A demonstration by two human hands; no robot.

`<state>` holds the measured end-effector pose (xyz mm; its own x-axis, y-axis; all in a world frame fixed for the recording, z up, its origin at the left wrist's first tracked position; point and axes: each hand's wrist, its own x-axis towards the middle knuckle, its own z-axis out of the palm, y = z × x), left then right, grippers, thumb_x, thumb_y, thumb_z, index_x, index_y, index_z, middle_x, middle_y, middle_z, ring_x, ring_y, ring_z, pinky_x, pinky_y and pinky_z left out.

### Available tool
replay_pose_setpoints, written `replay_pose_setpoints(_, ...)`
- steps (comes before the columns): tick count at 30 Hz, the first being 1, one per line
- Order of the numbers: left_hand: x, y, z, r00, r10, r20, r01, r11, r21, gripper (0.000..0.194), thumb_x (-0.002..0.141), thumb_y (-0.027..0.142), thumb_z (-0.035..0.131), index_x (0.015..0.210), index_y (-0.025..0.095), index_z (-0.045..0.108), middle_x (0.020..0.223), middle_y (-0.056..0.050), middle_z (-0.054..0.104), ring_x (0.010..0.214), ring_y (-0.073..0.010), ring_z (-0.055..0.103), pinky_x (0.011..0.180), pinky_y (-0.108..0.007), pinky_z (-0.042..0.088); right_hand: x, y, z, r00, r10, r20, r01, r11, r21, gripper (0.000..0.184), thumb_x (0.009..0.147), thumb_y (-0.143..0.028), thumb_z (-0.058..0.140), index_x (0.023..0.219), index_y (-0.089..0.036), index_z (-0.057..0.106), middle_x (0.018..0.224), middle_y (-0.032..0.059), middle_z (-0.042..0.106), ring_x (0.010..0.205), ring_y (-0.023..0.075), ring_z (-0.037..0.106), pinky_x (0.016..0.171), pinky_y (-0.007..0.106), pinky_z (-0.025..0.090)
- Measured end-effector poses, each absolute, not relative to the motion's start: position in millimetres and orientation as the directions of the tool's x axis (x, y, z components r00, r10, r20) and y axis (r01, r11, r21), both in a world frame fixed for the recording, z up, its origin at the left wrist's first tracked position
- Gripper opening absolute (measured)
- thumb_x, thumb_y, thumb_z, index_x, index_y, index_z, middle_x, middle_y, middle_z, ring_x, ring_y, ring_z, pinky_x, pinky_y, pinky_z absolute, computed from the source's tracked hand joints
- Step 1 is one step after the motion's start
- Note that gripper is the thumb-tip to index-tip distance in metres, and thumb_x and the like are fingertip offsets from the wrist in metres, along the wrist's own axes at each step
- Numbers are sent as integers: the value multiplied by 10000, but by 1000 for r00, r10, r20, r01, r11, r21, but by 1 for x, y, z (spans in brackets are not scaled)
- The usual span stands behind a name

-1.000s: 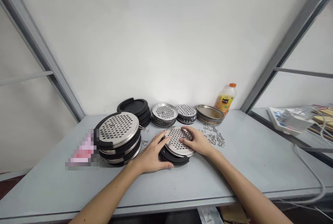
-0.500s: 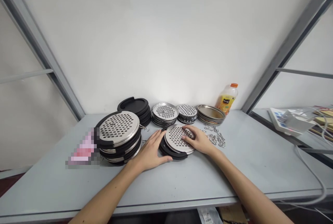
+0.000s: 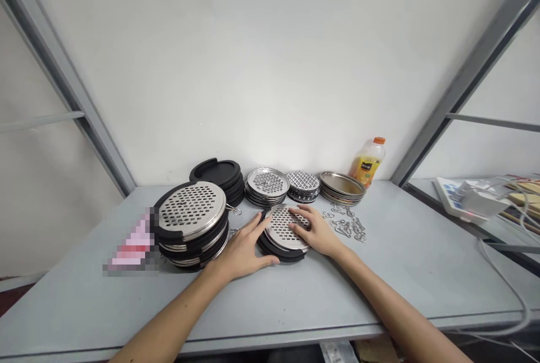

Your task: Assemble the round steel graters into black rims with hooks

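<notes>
A round metal grater plate [image 3: 279, 229] with rows of holes lies in a black holder [image 3: 283, 254], whose raised rim shows along the left and front. My left hand [image 3: 245, 249] rests against the holder's left side, fingers stretched and thumb reaching to its front. Spread over the plate's right part are the fingers of my right hand [image 3: 319, 232], which cover its right edge. Left of my left hand stands a stack of black holders fitted with metal plates, topped by a grater plate [image 3: 194, 210]; a wire clip [image 3: 233, 209] sticks out at its right.
Along the wall stand stacks of black holders [image 3: 217, 173], grater plates [image 3: 266, 182], smaller coarse grater discs [image 3: 302, 180] and plain metal lids [image 3: 341, 182]. Loose wire clips [image 3: 346, 227] lie right of my right hand. Behind them stands a juice bottle [image 3: 366, 167]. A blurred pink item [image 3: 133, 245] lies left.
My right hand has shifted slightly left, and the grater plate has moved left with it, deeper into the holder. My left hand has stayed nearly in place.
</notes>
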<state>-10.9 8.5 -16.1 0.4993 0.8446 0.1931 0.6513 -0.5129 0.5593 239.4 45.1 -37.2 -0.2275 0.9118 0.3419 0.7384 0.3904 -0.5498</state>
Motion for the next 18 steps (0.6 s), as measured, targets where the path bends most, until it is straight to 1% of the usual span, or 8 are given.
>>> replay_pose_setpoints(5, -11, 10, -21, 504, 833, 227, 633, -535, 559, 953, 687, 452, 756, 1474, 302, 239, 1535, -71, 265, 1383, -301, 305, 1110, -440, 317, 231, 40, -39, -197, 894, 402, 779, 392, -489, 387, 875, -410, 507, 1173, -192, 623, 1183, 141, 580, 1152, 286, 517, 1008, 454, 395)
replay_pose_setpoints(10, -12, 13, -27, 505, 829, 239, 639, -546, 542, 997, 707, 509, 725, 1493, 246, 171, 1538, -78, 250, 1409, -286, 236, 1144, -431, 261, 235, 40, -34, -217, 892, 398, 767, 407, -495, 407, 923, -430, 424, 1198, -189, 602, 1154, 132, 609, 1116, 271, 545, 1000, 442, 408)
replay_pose_setpoints(15, -15, 14, -29, 504, 840, 201, 655, -524, 545, 1034, 720, 568, 689, 1503, 210, 116, 1557, -97, 184, 1426, -301, 173, 1157, -447, 218, 254, 47, -29, -256, 885, 389, 714, 444, -541, 468, 925, -470, 418, 1270, -181, 547, 1280, 125, 576, 1210, 275, 509, 1058, 455, 368)
replay_pose_setpoints(18, -16, 14, -28, 513, 835, 199, 639, -527, 561, 1015, 737, 567, 673, 1502, 207, 112, 1554, -106, 192, 1425, -305, 173, 1155, -455, 216, 267, 50, -28, -338, 870, 358, 666, 490, -562, 528, 875, -486, 512, 1311, -187, 518, 1351, 115, 531, 1266, 290, 470, 1092, 468, 339)
